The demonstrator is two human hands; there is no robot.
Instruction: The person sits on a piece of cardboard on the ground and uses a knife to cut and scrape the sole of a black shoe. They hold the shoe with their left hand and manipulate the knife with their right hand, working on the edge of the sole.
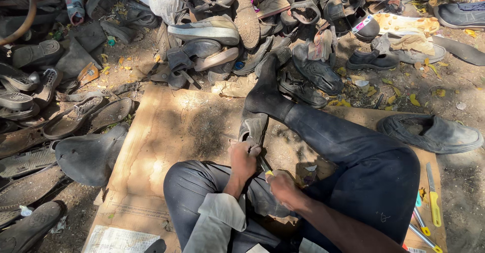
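I sit on a sheet of cardboard (166,131) with my right leg stretched out, its black-socked foot (266,94) pressing on a worn grey shoe (251,127). My left hand (242,159) grips the near end of that shoe. My right hand (282,186) is closed around a small tool (266,169) with a yellow tip, held against the shoe just beside the left hand. Where the tool meets the shoe is partly hidden by my fingers.
A big heap of old shoes and sandals (227,20) lies ahead, with loose soles (30,131) at the left. A dark shoe (429,131) rests at the right. Yellow-handled tools (432,202) lie by my right thigh.
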